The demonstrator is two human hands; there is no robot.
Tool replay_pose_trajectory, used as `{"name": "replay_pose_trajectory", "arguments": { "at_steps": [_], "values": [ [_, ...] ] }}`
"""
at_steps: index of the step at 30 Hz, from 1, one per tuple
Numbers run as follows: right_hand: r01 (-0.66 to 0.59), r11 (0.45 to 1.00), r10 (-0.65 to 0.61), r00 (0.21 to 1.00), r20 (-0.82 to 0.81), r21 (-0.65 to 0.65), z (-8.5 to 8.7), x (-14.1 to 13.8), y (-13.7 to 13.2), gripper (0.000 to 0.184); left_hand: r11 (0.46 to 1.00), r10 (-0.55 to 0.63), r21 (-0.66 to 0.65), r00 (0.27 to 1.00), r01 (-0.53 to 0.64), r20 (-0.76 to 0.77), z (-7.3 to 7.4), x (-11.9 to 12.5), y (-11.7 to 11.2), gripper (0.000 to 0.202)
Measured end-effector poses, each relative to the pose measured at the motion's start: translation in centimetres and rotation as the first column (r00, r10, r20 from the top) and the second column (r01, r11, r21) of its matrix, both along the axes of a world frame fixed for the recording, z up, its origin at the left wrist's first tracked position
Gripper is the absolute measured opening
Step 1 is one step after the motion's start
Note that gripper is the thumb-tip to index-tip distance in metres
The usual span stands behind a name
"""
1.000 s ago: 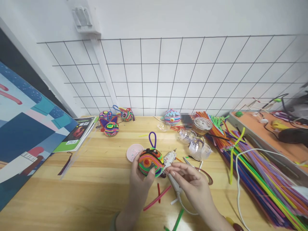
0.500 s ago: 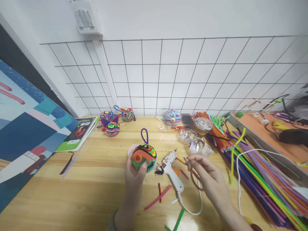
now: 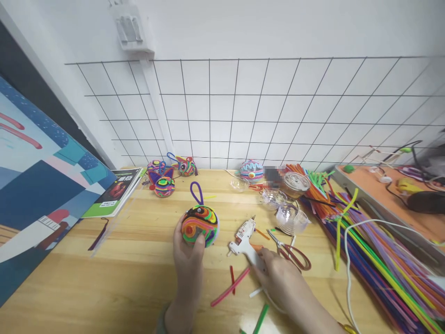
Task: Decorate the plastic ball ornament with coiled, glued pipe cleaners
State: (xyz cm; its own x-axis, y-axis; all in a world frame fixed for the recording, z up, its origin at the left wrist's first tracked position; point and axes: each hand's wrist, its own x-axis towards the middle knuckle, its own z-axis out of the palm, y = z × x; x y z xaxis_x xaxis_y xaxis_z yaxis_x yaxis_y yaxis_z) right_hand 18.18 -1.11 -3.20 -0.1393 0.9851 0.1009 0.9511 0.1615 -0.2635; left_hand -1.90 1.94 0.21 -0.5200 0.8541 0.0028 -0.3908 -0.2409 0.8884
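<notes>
My left hand point(image 3: 189, 253) is closed around a ball ornament point(image 3: 200, 226) covered in swirls of coloured pipe cleaner. A purple loop point(image 3: 196, 193) stands up from its top. My right hand point(image 3: 276, 276) has its fingers wrapped round the handle of a white hot glue gun point(image 3: 246, 234), which lies on the table with its nozzle pointing away from me. Just right of the gun lie scissors point(image 3: 290, 250) with reddish-brown handles. Cut pieces of pipe cleaner, among them a pink one point(image 3: 230, 286) and a green one point(image 3: 260, 319), lie near my hands.
Bundled pipe cleaners point(image 3: 375, 260) cover the right side, beside an orange tray point(image 3: 368, 185). Clear plastic half-spheres point(image 3: 290, 217) and a spool point(image 3: 296, 183) stand at the back. Finished ornaments point(image 3: 164, 186) and a magazine point(image 3: 113, 195) sit back left. A white cord point(image 3: 347, 260) runs across the right.
My right hand has let go of the scissors, which now lie on the table, and has moved left and down onto the glue gun's handle. The ornament sits slightly further left in view.
</notes>
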Motion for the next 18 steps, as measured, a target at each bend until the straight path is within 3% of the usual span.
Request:
{"name": "replay_pose_trajectory", "arguments": {
  "at_steps": [10, 18],
  "values": [
    [-0.129, 0.982, 0.134, 0.991, -0.026, 0.134, -0.9, 2.0, 4.5, 0.016, 0.999, -0.036, -0.021, 0.998, 0.035, -0.054, -0.3, 0.4, -0.2, 0.062],
    [-0.190, 0.954, 0.225, 0.965, -0.134, 0.232, -0.7, 2.2, 3.6, 0.018, 0.997, -0.065, 0.027, 0.993, 0.068, -0.101, -0.3, 1.0, -0.3, 0.062]
  ]
}}
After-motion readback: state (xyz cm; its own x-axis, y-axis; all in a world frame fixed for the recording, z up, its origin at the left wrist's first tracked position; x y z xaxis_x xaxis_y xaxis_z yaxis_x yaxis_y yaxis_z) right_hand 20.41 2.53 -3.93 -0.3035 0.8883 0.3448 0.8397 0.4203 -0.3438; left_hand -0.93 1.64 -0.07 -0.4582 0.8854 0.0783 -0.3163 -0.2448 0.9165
